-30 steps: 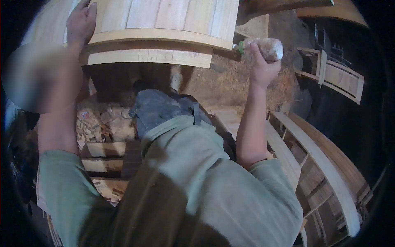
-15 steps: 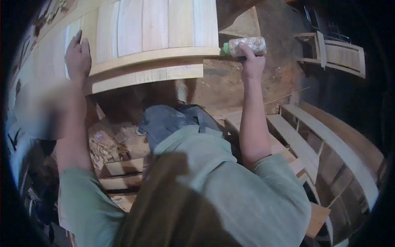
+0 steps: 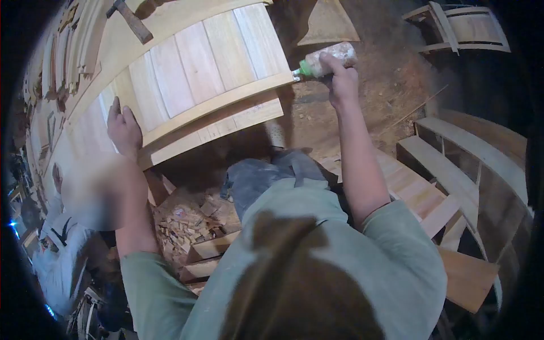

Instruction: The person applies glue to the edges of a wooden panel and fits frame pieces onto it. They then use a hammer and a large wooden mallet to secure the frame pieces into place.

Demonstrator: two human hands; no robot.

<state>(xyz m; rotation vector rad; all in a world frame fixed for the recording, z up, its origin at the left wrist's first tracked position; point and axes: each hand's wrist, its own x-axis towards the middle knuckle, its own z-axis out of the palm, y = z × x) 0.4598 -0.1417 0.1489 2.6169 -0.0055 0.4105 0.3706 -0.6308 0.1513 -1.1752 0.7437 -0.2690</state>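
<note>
My right hand is wrapped round a smeared, whitish glue bottle with a green cap, tipped sideways. The bottle's nozzle reaches the right end of the wooden rail along the near edge of a slatted wooden panel. White glue shows at the nozzle's tip; whether it touches the wood is hard to tell. Toward the panel's left part, my left hand rests with fingers extended by the near edge and holds nothing. A second wooden strip runs beneath the rail.
A hammer lies beyond the panel, with long wood strips at upper left. Another person's light sleeve shows at left. Wood scraps cover the floor below. Slatted frames and curved wooden pieces stand at right.
The view has shifted and turned, bringing the hammer and the other person into sight. My right hand still holds the bottle at the rail's end; my left hand stays on the panel.
</note>
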